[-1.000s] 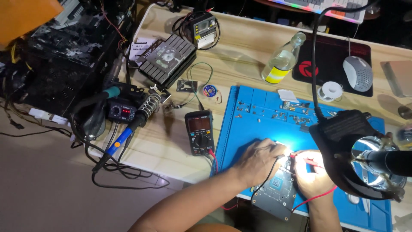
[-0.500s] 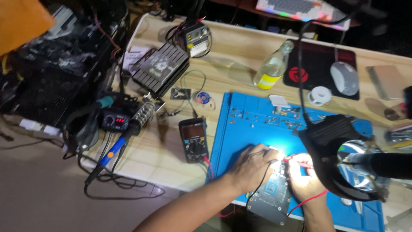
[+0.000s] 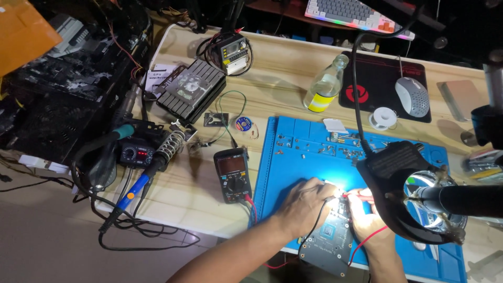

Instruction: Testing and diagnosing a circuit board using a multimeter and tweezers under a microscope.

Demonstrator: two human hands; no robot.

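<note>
From the head camera I see my left hand (image 3: 304, 205) lying knuckles-up with its fingers curled around a black probe lead, and my right hand (image 3: 367, 219) pinching a red probe (image 3: 357, 195), both tips meeting over the dark circuit board (image 3: 329, 242) at the near edge of the blue mat (image 3: 293, 157) on the bench (image 3: 277, 94). Just left of the mat lies a dark multimeter (image 3: 233, 175). Farther back a clear glass bottle (image 3: 325, 86) with a yellow label band stands holding clear liquid, beside a black mouse pad (image 3: 374, 84) with a red round emblem.

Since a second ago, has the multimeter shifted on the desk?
No. The multimeter lies just left of the blue mat's edge, below the solder coil, as before; only the head camera has moved.
</note>
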